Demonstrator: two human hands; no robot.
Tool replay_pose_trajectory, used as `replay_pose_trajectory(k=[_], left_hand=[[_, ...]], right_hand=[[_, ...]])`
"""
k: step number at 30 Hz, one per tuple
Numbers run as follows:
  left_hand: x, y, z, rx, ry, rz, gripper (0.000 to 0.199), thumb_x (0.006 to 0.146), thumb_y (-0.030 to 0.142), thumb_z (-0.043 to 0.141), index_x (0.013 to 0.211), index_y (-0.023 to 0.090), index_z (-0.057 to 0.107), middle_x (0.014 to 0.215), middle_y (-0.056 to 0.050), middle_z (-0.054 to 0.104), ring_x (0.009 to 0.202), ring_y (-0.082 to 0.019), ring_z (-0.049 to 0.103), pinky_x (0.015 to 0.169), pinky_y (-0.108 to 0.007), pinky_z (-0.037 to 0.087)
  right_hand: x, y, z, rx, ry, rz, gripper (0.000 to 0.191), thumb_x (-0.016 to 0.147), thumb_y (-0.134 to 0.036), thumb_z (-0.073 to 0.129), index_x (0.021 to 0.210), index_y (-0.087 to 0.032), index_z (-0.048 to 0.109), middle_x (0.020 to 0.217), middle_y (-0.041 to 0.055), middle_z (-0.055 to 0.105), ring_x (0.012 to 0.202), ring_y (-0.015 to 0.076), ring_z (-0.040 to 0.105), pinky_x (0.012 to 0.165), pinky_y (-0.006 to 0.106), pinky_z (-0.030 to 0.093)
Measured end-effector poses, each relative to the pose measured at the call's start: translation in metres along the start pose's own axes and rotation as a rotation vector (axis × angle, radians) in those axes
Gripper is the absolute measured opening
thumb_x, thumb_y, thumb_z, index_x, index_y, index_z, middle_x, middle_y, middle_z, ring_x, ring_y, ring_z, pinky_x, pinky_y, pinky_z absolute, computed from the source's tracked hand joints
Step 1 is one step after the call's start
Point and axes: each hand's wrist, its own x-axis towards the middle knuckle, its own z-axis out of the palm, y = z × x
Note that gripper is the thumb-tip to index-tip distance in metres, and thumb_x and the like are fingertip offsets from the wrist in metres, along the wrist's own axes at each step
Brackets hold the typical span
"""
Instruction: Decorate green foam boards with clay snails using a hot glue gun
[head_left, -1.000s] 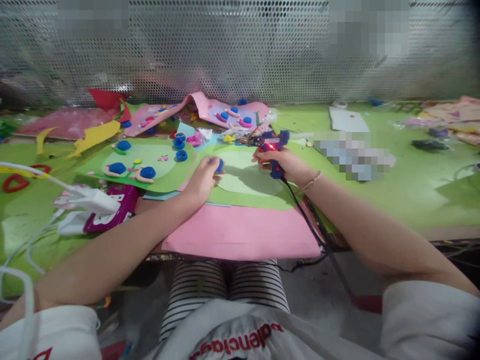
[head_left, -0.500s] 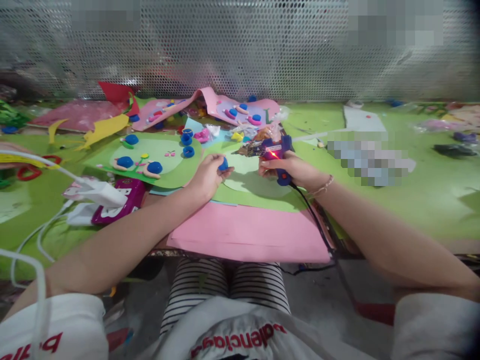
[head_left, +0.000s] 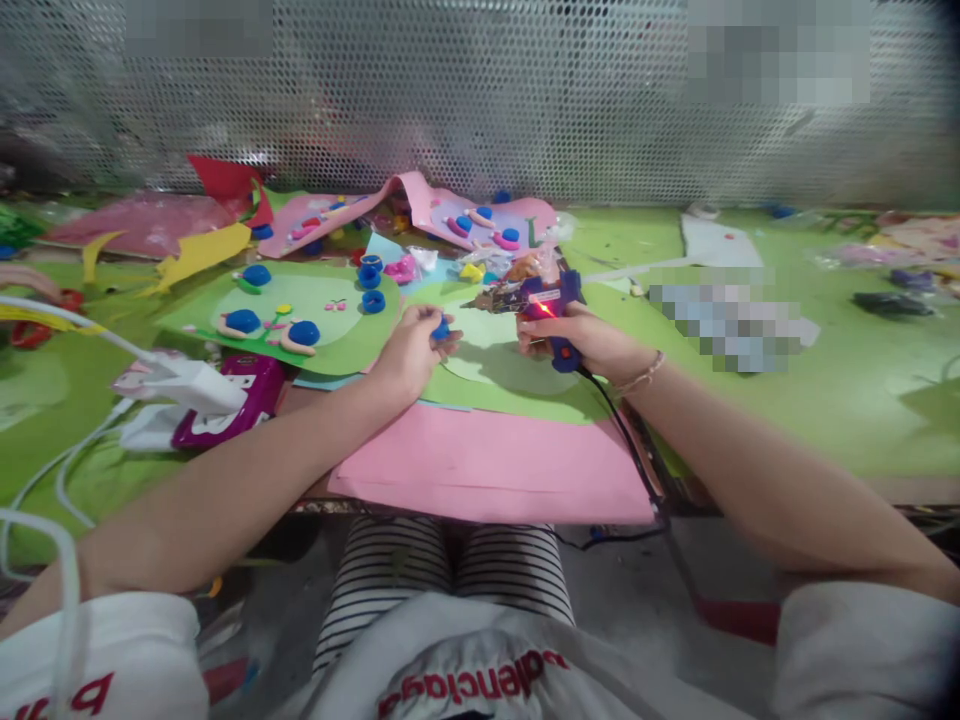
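Note:
Between its thumb and fingers, my left hand (head_left: 414, 348) pinches a small blue cap (head_left: 441, 327), partly hidden by the fingers. My right hand (head_left: 574, 335) is wrapped round the handle of a dark blue glue gun (head_left: 553, 300) with a lit red light. Its nozzle points left, apart from the blue cap. Both hands are above a green sheet with a pale green patch (head_left: 495, 355). To the left, another green sheet (head_left: 337, 352) carries blue-shelled snail figures (head_left: 303, 333), a yellow flower and a pink butterfly. Two blue rings (head_left: 373, 302) sit at its right edge.
Pink sheets (head_left: 487, 465) lie at the table's front edge. A purple power strip (head_left: 259, 390) with white plugs is by my left forearm. The glue gun's black cord (head_left: 622, 430) runs over the front edge. Behind, a decorated pink sheet (head_left: 412, 195) stands against a perforated metal screen (head_left: 420, 100).
The blue cap has turned slightly in my left fingers, which have shifted a little left. The glue gun stays almost where it was. The whole view has moved slightly.

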Motion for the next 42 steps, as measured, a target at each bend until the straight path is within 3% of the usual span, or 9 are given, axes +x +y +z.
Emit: replay_pose_trajectory(k=[9, 15, 19, 22, 24, 28, 33, 38, 42], left_hand=[[-0.002, -0.002, -0.005, 0.144, 0.037, 0.228, 0.009, 0.091, 0.013, 0.044, 0.085, 0.021, 0.045, 0.090, 0.001, 0.057, 0.066, -0.008, 0.058, 0.064, -0.020, 0.044], [-0.026, 0.017, -0.001, 0.328, 0.091, 0.140, 0.006, 0.088, 0.017, 0.050, 0.085, 0.021, 0.048, 0.100, -0.002, 0.060, 0.070, -0.011, 0.059, 0.057, -0.022, 0.042], [-0.026, 0.028, -0.001, 0.249, 0.014, -0.055, 0.009, 0.089, 0.017, 0.049, 0.081, 0.020, 0.048, 0.092, 0.000, 0.059, 0.075, -0.015, 0.060, 0.076, -0.040, 0.050], [-0.018, 0.029, -0.004, 0.153, 0.017, -0.103, 0.009, 0.088, 0.017, 0.051, 0.080, 0.019, 0.048, 0.088, 0.001, 0.059, 0.077, -0.017, 0.061, 0.088, -0.058, 0.045], [-0.015, 0.027, -0.006, 0.123, 0.029, -0.103, 0.008, 0.087, 0.017, 0.052, 0.080, 0.019, 0.048, 0.087, 0.001, 0.060, 0.076, -0.017, 0.061, 0.089, -0.061, 0.043], [-0.016, 0.023, -0.006, 0.125, 0.043, -0.073, 0.007, 0.085, 0.017, 0.053, 0.080, 0.019, 0.049, 0.084, 0.000, 0.060, 0.070, -0.015, 0.060, 0.088, -0.057, 0.046], [-0.017, 0.021, -0.004, 0.163, 0.016, -0.022, 0.008, 0.085, 0.016, 0.052, 0.079, 0.018, 0.048, 0.081, -0.001, 0.058, 0.064, -0.013, 0.057, 0.078, -0.041, 0.050], [-0.014, 0.022, -0.005, 0.158, 0.038, -0.045, 0.008, 0.084, 0.016, 0.053, 0.078, 0.018, 0.048, 0.085, -0.001, 0.059, 0.066, -0.013, 0.058, 0.075, -0.039, 0.051], [-0.020, 0.027, -0.004, 0.269, 0.034, 0.015, 0.009, 0.086, 0.020, 0.053, 0.078, 0.019, 0.048, 0.085, -0.001, 0.060, 0.067, -0.013, 0.057, 0.065, -0.030, 0.047]], right_hand=[[0.002, 0.001, -0.002, 0.026, 0.048, -0.014, 0.024, 0.061, -0.028, 0.081, 0.069, -0.015, 0.062, 0.067, 0.0029, 0.062, 0.060, 0.0116, 0.058, 0.056, 0.023, 0.049], [0.004, 0.002, -0.003, 0.047, 0.059, -0.015, 0.023, 0.062, -0.029, 0.079, 0.068, -0.015, 0.062, 0.066, 0.0027, 0.061, 0.060, 0.0115, 0.057, 0.057, 0.024, 0.050], [0.005, 0.003, -0.005, 0.037, 0.064, -0.016, 0.022, 0.061, -0.030, 0.080, 0.066, -0.015, 0.064, 0.066, 0.0032, 0.062, 0.060, 0.0118, 0.058, 0.056, 0.023, 0.050], [0.006, 0.003, -0.006, 0.038, 0.085, -0.012, 0.023, 0.060, -0.031, 0.080, 0.065, -0.016, 0.064, 0.066, 0.0033, 0.062, 0.059, 0.0118, 0.058, 0.054, 0.023, 0.049], [0.005, 0.003, -0.006, 0.047, 0.096, -0.008, 0.023, 0.059, -0.030, 0.081, 0.065, -0.016, 0.064, 0.066, 0.0031, 0.062, 0.059, 0.0117, 0.058, 0.054, 0.023, 0.049], [0.005, 0.003, -0.007, 0.044, 0.093, -0.002, 0.022, 0.060, -0.030, 0.081, 0.064, -0.016, 0.065, 0.066, 0.0033, 0.063, 0.059, 0.0116, 0.058, 0.055, 0.024, 0.050], [0.007, 0.005, -0.008, 0.039, 0.068, -0.002, 0.022, 0.060, -0.031, 0.081, 0.066, -0.017, 0.065, 0.068, 0.0033, 0.063, 0.061, 0.0125, 0.058, 0.059, 0.025, 0.051], [0.006, 0.005, -0.007, 0.026, 0.081, 0.007, 0.023, 0.059, -0.032, 0.081, 0.066, -0.019, 0.064, 0.068, 0.0032, 0.064, 0.061, 0.0132, 0.057, 0.060, 0.027, 0.052], [0.006, 0.003, -0.006, 0.043, 0.077, 0.007, 0.022, 0.058, -0.031, 0.082, 0.064, -0.019, 0.064, 0.066, 0.0024, 0.063, 0.060, 0.0128, 0.057, 0.057, 0.026, 0.051]])
